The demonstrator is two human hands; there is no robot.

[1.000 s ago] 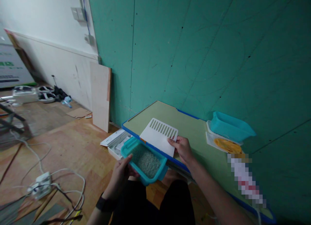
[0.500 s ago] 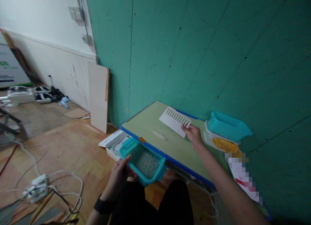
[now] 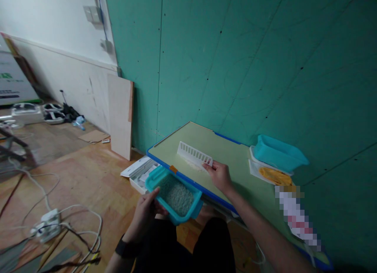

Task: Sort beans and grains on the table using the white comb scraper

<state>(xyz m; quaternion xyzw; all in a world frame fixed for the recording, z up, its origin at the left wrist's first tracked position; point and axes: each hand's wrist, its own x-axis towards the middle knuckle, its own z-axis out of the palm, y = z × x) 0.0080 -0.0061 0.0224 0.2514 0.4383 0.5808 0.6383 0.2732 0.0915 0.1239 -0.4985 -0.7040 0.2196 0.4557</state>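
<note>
My left hand (image 3: 150,205) grips the near left rim of a turquoise bin (image 3: 178,198) holding grey granules, just below the table's front edge. The thumb lies over the rim. My right hand (image 3: 218,175) pinches the right end of a white slotted plate (image 3: 194,154), which stands on edge on the pale green tabletop (image 3: 232,157). A thin streak of light granules (image 3: 193,165) lies along the plate's lower edge, on the side toward me. An orange clip or tab (image 3: 173,169) sits on the blue table edge above the bin.
Against the green wall at the table's right are another turquoise bin (image 3: 278,152), a yellow cloth (image 3: 273,176) and a partly blurred white packet (image 3: 299,218). An open white box (image 3: 140,173) lies below the table's left corner. Cables and a power strip (image 3: 48,226) cover the floor at left.
My right hand has moved left and toward me, bringing the slotted plate down from above the table to stand on edge behind the streak. The bin in my left hand is nearly unmoved.
</note>
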